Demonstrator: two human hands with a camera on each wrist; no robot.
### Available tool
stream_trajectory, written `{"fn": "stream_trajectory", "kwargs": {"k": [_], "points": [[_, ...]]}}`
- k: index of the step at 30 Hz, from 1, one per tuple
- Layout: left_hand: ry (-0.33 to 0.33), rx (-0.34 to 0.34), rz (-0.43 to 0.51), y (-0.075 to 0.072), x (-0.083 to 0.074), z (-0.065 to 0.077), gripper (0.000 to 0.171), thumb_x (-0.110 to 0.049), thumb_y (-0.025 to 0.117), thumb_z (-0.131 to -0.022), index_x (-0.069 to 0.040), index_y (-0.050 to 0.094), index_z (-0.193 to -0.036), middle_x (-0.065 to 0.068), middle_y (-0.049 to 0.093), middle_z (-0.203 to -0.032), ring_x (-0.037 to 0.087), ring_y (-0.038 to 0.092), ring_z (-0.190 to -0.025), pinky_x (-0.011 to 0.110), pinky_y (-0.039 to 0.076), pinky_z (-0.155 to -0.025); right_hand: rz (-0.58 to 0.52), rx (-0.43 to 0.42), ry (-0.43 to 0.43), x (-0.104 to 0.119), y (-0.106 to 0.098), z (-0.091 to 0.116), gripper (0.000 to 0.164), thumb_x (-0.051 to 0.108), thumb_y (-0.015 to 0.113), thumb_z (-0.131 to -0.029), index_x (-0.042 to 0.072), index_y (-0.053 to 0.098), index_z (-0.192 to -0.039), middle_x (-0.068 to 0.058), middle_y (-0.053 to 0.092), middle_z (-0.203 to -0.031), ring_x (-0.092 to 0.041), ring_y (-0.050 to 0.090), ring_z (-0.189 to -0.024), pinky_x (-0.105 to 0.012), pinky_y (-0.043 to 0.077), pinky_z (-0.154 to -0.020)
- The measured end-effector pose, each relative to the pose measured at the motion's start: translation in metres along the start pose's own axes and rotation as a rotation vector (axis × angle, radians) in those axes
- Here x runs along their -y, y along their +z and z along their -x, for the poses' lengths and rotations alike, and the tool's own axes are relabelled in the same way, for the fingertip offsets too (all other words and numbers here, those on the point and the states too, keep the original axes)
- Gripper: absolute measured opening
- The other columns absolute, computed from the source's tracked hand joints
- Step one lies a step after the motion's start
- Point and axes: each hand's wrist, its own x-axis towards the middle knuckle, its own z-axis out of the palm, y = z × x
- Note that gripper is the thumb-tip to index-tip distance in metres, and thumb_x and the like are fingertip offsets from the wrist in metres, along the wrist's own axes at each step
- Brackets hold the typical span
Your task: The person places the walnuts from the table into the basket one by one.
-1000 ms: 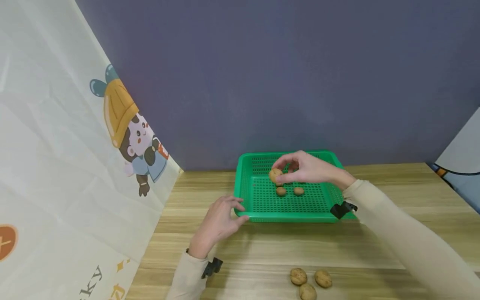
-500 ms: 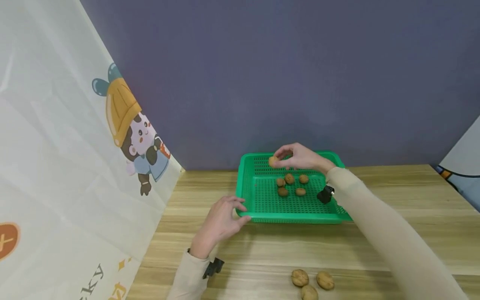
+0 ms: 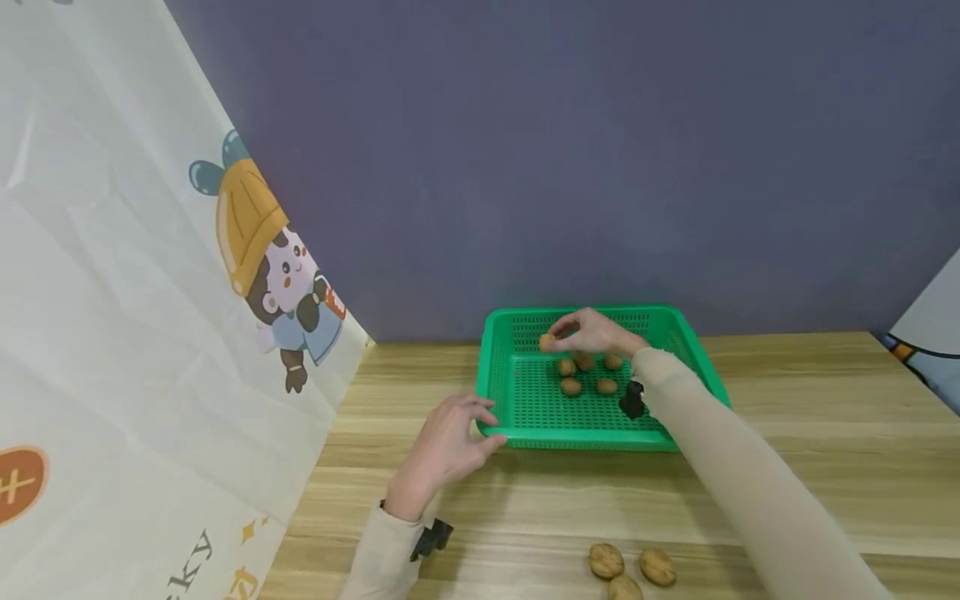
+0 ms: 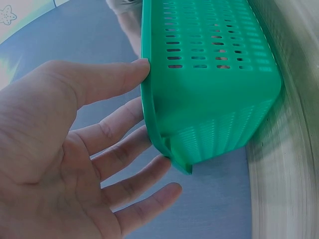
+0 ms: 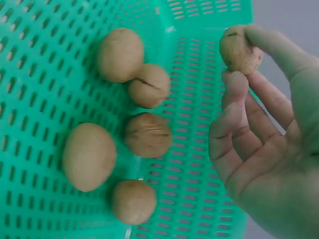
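Note:
My right hand pinches a walnut between thumb and fingertips, over the back left part of the green plastic basket. Beneath and beside that hand, several walnuts lie on the perforated basket floor. At the basket's front left corner is my left hand, its fingers spread and only slightly bent. The left wrist view shows the thumb tip against the basket's rim, with the other fingertips along the outside of the corner.
Three walnuts lie close together on the wooden table, near the bottom of the head view. A dark wall rises right behind the basket. To the left hangs a white sheet with cartoon prints.
My right hand has carried the walnut toward the back of the basket, then slightly lower, uncovering more walnuts on its floor. The left hand stays at the corner.

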Motion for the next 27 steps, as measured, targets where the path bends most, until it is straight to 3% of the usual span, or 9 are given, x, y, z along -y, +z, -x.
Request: {"fn": "stream_trajectory", "kwargs": {"k": [6, 9, 19, 27], "points": [[-0.001, 0.000, -0.001, 0.000, -0.001, 0.000, 0.020, -0.030, 0.081, -0.095, -0.013, 0.081, -0.104, 0.005, 0.072, -0.140, 0.038, 0.057, -0.142, 0.058, 0.044, -0.122, -0.084, 0.048, 0.094, -0.013, 0.011, -0.003, 0.053, 0.037, 0.072, -0.103, 0.008, 0.062, -0.145, -0.019, 0.059, -0.149, -0.037, 0.059, -0.128, -0.056, 0.054, -0.107], [-0.001, 0.003, -0.003, 0.000, -0.001, 0.000, 0.020, -0.031, 0.081, -0.095, -0.013, 0.081, -0.104, 0.005, 0.071, -0.140, 0.038, 0.056, -0.142, 0.059, 0.044, -0.122, -0.052, 0.054, 0.086, -0.015, 0.015, -0.004, 0.051, 0.031, 0.071, -0.103, 0.005, 0.062, -0.146, -0.021, 0.061, -0.147, -0.038, 0.061, -0.127, -0.056, 0.056, -0.105], [0.004, -0.012, -0.014, 0.000, -0.001, 0.000, 0.020, -0.030, 0.081, -0.094, -0.013, 0.081, -0.103, 0.005, 0.072, -0.140, 0.038, 0.056, -0.143, 0.057, 0.044, -0.122, 0.070, 0.073, 0.069, -0.026, 0.020, -0.015, 0.054, 0.038, 0.076, -0.100, 0.007, 0.066, -0.142, -0.017, 0.068, -0.140, -0.036, 0.064, -0.128, -0.053, 0.057, -0.106], [0.015, -0.018, -0.013, -0.001, -0.001, 0.000, 0.020, -0.030, 0.081, -0.094, -0.012, 0.081, -0.103, 0.005, 0.073, -0.138, 0.037, 0.058, -0.141, 0.057, 0.045, -0.121, 0.151, 0.085, 0.087, -0.023, 0.025, -0.016, 0.050, 0.035, 0.072, -0.103, 0.007, 0.064, -0.144, -0.017, 0.068, -0.142, -0.038, 0.062, -0.132, -0.055, 0.055, -0.109]]}}
